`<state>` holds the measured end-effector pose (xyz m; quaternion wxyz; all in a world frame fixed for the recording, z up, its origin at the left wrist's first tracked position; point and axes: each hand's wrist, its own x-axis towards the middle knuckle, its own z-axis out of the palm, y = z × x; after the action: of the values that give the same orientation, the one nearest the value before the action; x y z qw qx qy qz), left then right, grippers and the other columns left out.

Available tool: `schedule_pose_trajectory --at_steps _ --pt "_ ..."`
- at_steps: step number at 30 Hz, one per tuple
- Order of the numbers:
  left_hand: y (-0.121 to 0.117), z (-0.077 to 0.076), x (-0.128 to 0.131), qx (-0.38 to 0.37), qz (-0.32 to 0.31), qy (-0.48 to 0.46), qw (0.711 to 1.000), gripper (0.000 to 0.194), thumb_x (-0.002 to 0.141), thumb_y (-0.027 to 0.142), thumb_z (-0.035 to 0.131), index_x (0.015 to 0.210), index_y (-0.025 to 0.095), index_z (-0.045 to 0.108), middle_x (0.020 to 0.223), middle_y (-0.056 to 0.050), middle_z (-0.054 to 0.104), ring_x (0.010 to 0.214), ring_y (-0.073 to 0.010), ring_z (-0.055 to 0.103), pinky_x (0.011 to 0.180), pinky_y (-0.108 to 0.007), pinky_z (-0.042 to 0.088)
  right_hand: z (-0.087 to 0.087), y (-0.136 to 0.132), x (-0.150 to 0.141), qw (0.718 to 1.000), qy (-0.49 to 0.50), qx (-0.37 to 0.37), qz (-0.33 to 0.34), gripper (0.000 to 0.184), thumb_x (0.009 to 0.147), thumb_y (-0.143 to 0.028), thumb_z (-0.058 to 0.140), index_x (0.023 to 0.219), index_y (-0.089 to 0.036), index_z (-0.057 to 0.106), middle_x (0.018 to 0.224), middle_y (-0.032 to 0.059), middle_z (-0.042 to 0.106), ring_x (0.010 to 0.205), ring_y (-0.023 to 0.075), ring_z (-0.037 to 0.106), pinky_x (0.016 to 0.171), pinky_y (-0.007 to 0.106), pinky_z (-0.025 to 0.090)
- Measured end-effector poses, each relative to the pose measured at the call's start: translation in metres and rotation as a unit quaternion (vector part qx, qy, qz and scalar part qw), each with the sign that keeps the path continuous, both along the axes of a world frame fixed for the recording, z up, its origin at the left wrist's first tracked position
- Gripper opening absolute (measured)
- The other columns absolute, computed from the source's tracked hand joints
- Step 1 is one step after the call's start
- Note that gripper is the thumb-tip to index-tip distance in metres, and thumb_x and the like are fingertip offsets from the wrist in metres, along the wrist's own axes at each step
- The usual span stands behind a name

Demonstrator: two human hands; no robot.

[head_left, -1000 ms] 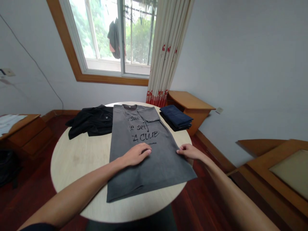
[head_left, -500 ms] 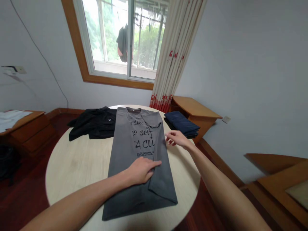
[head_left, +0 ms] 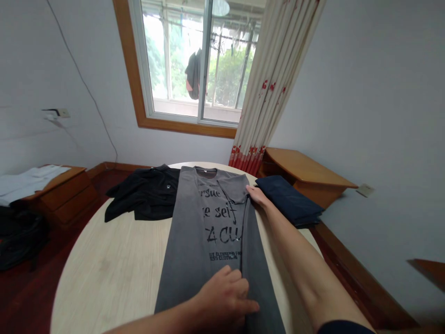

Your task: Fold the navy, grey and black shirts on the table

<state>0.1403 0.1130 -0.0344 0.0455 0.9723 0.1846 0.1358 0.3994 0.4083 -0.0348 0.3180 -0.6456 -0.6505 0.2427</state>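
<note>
A grey T-shirt [head_left: 194,241] with black lettering lies lengthwise on the round pale wooden table [head_left: 111,264], its right side folded inward. My left hand [head_left: 225,297] presses flat on the shirt's near part beside the fold, fingers stretched toward the right. My right hand [head_left: 256,196] reaches far up the shirt's right edge near the sleeve, fingers on the folded cloth; whether it grips the cloth is hard to tell.
A black garment [head_left: 146,195] lies crumpled at the table's far left. A folded dark blue garment [head_left: 290,204] sits at the far right. Behind are a wooden side table [head_left: 306,169], a curtain [head_left: 274,88], a window, and a low cabinet [head_left: 59,195] at left.
The shirt's right side has been folded over inward. My right hand moved from the near right edge up to the sleeve area. My left hand stayed pressing the shirt. The view tilted closer.
</note>
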Motion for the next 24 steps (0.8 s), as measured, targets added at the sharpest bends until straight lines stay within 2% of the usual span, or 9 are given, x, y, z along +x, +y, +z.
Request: schedule_pose_trajectory --at_steps 4,8,11,14,19,21,24 --pt "-0.001 -0.006 0.001 0.069 -0.025 -0.083 0.994 0.012 0.096 0.033 0.059 0.102 0.027 0.067 0.096 -0.002 0.062 0.086 -0.0183 0.053 0.073 -0.035 0.036 0.010 0.008 -0.015 0.999 -0.025 0.028 0.019 0.054 0.099 -0.049 0.036 0.127 -0.016 0.069 0.135 0.0100 0.065 0.134 0.0269 0.054 0.115 0.042 0.036" --pt "-0.001 -0.009 0.001 0.114 -0.056 -0.131 0.983 0.020 0.102 0.031 0.052 0.090 0.026 0.067 0.109 0.002 0.067 0.092 -0.0149 0.055 0.088 -0.037 0.037 0.021 0.005 -0.051 0.990 -0.096 0.071 0.073 0.057 0.099 -0.048 0.039 0.143 -0.016 0.056 0.155 0.0095 0.045 0.146 0.0237 0.037 0.122 0.039 0.024" --pt "-0.001 -0.010 -0.001 0.120 -0.070 -0.116 0.984 0.022 0.104 0.029 0.051 0.089 0.026 0.068 0.095 0.005 0.068 0.079 -0.0117 0.054 0.075 -0.031 0.038 0.024 0.001 -0.085 0.972 -0.182 0.080 0.128 0.060 0.102 -0.048 0.035 0.149 -0.014 0.049 0.159 0.0114 0.037 0.149 0.0238 0.032 0.123 0.040 0.023" --pt "0.000 -0.011 -0.003 0.113 -0.071 -0.096 0.986 0.022 0.103 0.031 0.052 0.091 0.026 0.069 0.087 0.006 0.068 0.073 -0.0118 0.053 0.059 -0.029 0.035 0.023 -0.001 -0.111 0.960 -0.225 0.054 0.157 0.060 0.103 -0.048 0.032 0.152 -0.016 0.043 0.162 0.0107 0.033 0.151 0.0248 0.027 0.123 0.045 0.021" --pt "0.003 -0.013 -0.007 0.094 -0.078 -0.068 0.990 0.018 0.102 0.034 0.055 0.094 0.027 0.069 0.086 0.006 0.068 0.071 -0.0125 0.054 0.050 -0.027 0.033 0.017 -0.004 -0.128 0.950 -0.255 0.020 0.181 0.060 0.105 -0.049 0.025 0.155 -0.018 0.037 0.164 0.0099 0.029 0.153 0.0259 0.022 0.122 0.052 0.018" --pt "0.004 -0.021 -0.007 0.079 -0.083 -0.051 0.992 0.015 0.101 0.033 0.057 0.093 0.028 0.069 0.086 0.007 0.068 0.072 -0.0122 0.056 0.048 -0.027 0.033 0.013 -0.006 -0.130 0.943 -0.267 0.003 0.197 0.061 0.105 -0.051 0.025 0.156 -0.019 0.036 0.164 0.0091 0.027 0.153 0.0265 0.020 0.122 0.053 0.015" --pt "0.005 -0.041 -0.001 0.022 -0.086 -0.002 0.996 0.019 0.099 0.037 0.059 0.088 0.023 0.066 0.082 0.006 0.068 0.067 -0.0091 0.058 0.044 -0.024 0.035 0.008 -0.004 -0.130 0.931 -0.280 -0.032 0.230 0.064 0.103 -0.057 0.024 0.157 -0.024 0.033 0.166 0.0067 0.023 0.154 0.0288 0.016 0.122 0.057 0.012"
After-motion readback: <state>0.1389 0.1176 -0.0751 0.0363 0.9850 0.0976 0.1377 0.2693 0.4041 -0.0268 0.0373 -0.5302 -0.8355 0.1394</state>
